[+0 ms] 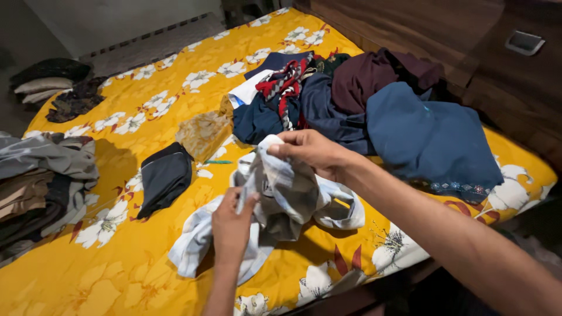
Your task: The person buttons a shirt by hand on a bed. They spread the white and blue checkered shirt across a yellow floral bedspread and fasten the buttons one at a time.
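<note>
Yellow bedspread [146,275], hands pinching shirt [287,193] (mid-bed)

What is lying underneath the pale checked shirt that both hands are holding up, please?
Under the pale checked shirt, held by the left hand and right hand, lies the yellow flowered bedsheet. The part directly beneath the crumpled cloth is covered, so anything there cannot be seen.

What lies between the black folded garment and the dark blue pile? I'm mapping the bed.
A yellowish patterned cloth lies there, seen in the head view.

Bare forearms — no sleeves, no jewellery
</note>
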